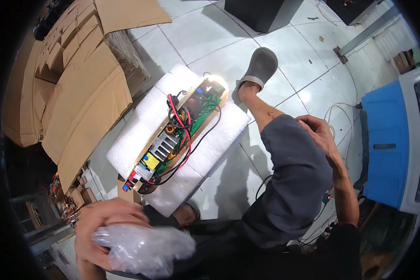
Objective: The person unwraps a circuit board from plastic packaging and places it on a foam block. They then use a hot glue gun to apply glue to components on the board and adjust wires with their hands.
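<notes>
Long, narrow electronics unit [162, 145] lies near the centre, its long axis running from 7 to 1 o'clock, on a white foam block [219, 135]. Left hand [114, 217], at 8 o'clock and motion-blurred, is loosely closed on bunched clear plastic [144, 249], well apart from the unit; firmness of grip cannot be told. Right hand [319, 135], at 3 o'clock, rests on the raised knee [291, 149], fingers bent but not clenched, nothing visible in them. Progress, by judgement: parts appear mounted and wired; the upper side lies uncovered, no plastic round it, so closing or covering looks undone. Whether every lead is connected cannot be told. Count: one unit; one bunch of plastic; one yellow transformer [150, 162]; at least one copper ring coil [171, 129]; green circuit board [210, 109] seen in parts, number uncertain; red wires [190, 140] and black wires [205, 137] overlap too much to count. Foam seems one piece, possibly more. Around: one large cardboard carton [91, 107], flaps spread, at 10 o'clock; one grey clog [261, 65] at 1; one blue-and-white case [387, 144] at 3, beyond the right hand.
</notes>
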The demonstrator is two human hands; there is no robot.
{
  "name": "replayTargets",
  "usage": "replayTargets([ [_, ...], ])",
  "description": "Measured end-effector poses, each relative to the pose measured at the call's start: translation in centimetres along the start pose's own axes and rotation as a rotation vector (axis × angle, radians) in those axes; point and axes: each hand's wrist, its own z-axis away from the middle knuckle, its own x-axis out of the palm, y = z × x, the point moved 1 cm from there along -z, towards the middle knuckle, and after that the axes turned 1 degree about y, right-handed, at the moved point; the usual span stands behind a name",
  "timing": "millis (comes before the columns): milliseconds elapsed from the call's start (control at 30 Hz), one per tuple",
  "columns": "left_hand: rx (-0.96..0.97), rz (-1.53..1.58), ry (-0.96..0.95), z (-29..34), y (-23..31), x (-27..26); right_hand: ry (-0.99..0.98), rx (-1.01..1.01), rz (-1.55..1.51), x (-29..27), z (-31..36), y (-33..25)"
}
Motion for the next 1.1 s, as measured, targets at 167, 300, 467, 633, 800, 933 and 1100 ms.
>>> replayTargets([
  [167, -0.487, 0.140, -0.348, -4.8, 1.5, 3.7, 0.037, -0.041, -0.040, 0.7, 0.5, 0.4],
  [300, -0.596, 0.584, -0.357, -10.2, -0.8, 10.2, 0.113, 0.029, -0.120, 0.7, 1.6, 1.8],
  [467, -0.532, 0.773, -0.116, -13.0, -4.0, 16.5, 0.016, 0.070, -0.145, 0.6, 2.3, 2.3],
  [633, -0.554, 0.925, -0.215, -14.6, -7.0, 19.1, -0.057, 0.075, -0.348, 0.4, 3.1, 3.1],
  [800, -0.440, 0.872, -0.148, -13.5, -8.0, 19.4, -0.094, 0.105, -0.343, 0.4, 3.1, 3.1],
  [933, -0.510, 0.941, -0.150, -13.6, -7.0, 19.8, -0.044, 0.075, -0.300, -0.5, 4.1, 2.9],
  [1100, -0.578, 0.947, -0.082, -13.5, -6.1, 18.9, -0.006, 0.086, -0.248, 0.2, 4.5, 1.0],
])
